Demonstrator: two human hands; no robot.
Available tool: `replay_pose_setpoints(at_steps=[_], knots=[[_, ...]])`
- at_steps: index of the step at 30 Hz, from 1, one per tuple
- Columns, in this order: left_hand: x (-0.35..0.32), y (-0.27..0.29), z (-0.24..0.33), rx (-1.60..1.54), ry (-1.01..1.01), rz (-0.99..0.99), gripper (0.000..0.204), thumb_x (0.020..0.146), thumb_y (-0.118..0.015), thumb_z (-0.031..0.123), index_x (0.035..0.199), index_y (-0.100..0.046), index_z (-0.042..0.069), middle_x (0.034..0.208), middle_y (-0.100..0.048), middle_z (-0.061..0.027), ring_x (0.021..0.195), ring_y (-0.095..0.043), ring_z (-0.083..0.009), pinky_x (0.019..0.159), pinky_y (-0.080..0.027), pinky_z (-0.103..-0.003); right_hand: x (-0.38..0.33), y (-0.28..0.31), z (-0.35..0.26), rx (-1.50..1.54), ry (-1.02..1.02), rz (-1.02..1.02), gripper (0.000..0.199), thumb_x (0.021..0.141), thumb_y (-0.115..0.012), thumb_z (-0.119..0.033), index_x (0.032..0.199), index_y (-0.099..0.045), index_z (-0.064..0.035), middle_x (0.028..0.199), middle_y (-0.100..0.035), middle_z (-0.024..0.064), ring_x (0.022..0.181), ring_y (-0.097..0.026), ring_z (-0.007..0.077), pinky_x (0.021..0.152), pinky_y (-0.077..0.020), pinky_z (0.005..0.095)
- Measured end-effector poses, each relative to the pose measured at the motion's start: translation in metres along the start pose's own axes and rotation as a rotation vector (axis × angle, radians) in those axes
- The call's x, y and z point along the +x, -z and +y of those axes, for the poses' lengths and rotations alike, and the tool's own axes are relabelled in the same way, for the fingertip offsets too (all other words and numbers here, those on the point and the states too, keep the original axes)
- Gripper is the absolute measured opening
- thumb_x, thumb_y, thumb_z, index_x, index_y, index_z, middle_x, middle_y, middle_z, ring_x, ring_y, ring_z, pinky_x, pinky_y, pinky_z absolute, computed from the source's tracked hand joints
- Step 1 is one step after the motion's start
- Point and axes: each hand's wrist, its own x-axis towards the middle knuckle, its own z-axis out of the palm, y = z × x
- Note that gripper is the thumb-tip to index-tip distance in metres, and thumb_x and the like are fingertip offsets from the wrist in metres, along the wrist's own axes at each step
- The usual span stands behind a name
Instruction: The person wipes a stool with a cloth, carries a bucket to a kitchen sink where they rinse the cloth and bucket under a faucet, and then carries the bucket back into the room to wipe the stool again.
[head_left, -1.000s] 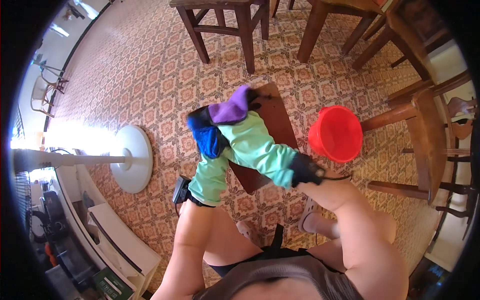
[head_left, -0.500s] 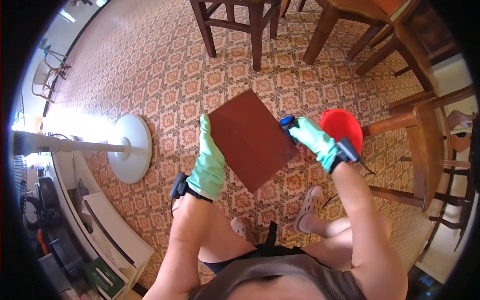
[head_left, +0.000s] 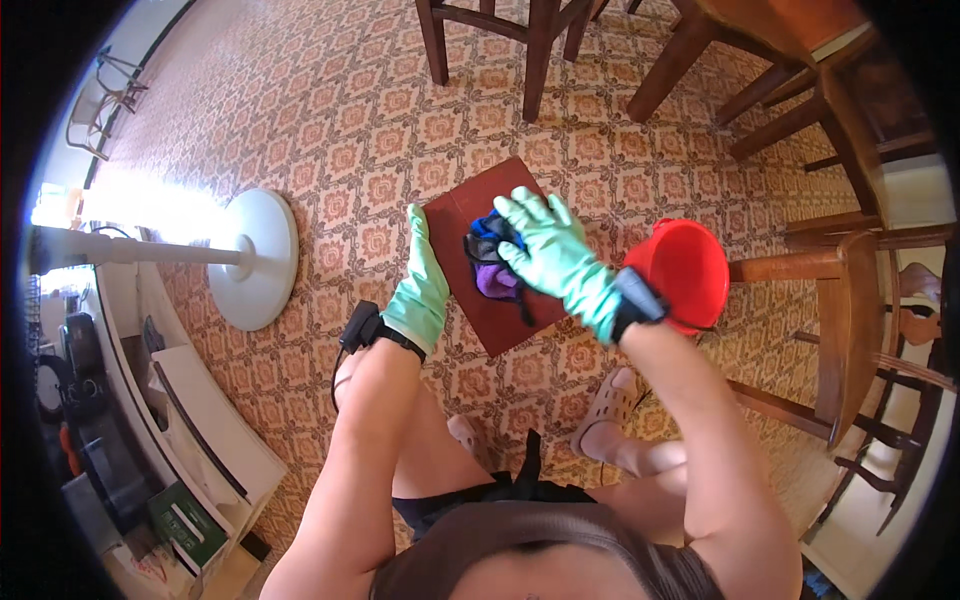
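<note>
A square reddish-brown board (head_left: 472, 318) is held slanted before my legs, one corner pointing away from me. My left hand (head_left: 420, 292), in a pale green rubber glove, grips its left edge; the fingers behind the board are hidden. Over the board's middle, my right hand (head_left: 560, 255), gloved alike, has a bunched cloth (head_left: 495, 280) in blue, black and purple. The thumb lies across the cloth and the other fingers reach past it. Beyond my right wrist stands a red bucket (head_left: 690, 275), its inside partly seen.
Wooden chairs (head_left: 840, 330) stand on the right, and a wooden stool (head_left: 535, 60) at the far side. The round white base (head_left: 255, 260) of a pole stand is on the left. Nearer, a cluttered shelf unit (head_left: 200, 430) lines the left. Patterned tiles (head_left: 340, 170) cover the floor.
My right hand has moved left with the cloth, from the board's right edge onto its middle. More of the cloth and the bucket shows. My left hand keeps its grip.
</note>
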Motion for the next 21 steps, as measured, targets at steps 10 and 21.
replay_pose_setpoints(at_steps=[10,21], knots=[[0.007,0.011,-0.001,0.217,-0.015,0.217,0.102,0.08,-0.036,0.087,0.142,-0.045,0.006,0.137,-0.053,-0.0181,0.122,-0.055,-0.0333,0.105,-0.045,-0.046,0.002,-0.028,-0.022,0.124,0.416,0.087,0.022,0.083,-0.061,-0.02,0.103,-0.068,-0.0236,0.123,-0.06,-0.0009,0.096,-0.061,0.0221,0.074,-0.0498,0.0414],[0.012,0.028,0.002,0.208,-0.205,0.414,0.089,0.087,-0.043,0.078,0.142,-0.048,0.008,0.142,-0.051,-0.0104,0.127,-0.05,-0.0293,0.11,-0.039,-0.043,-0.015,-0.03,0.018,-0.125,0.017,0.279,0.02,0.09,-0.059,-0.01,0.11,-0.061,-0.0063,0.116,-0.06,0.0043,0.099,-0.059,0.027,0.084,-0.0502,0.0352]])
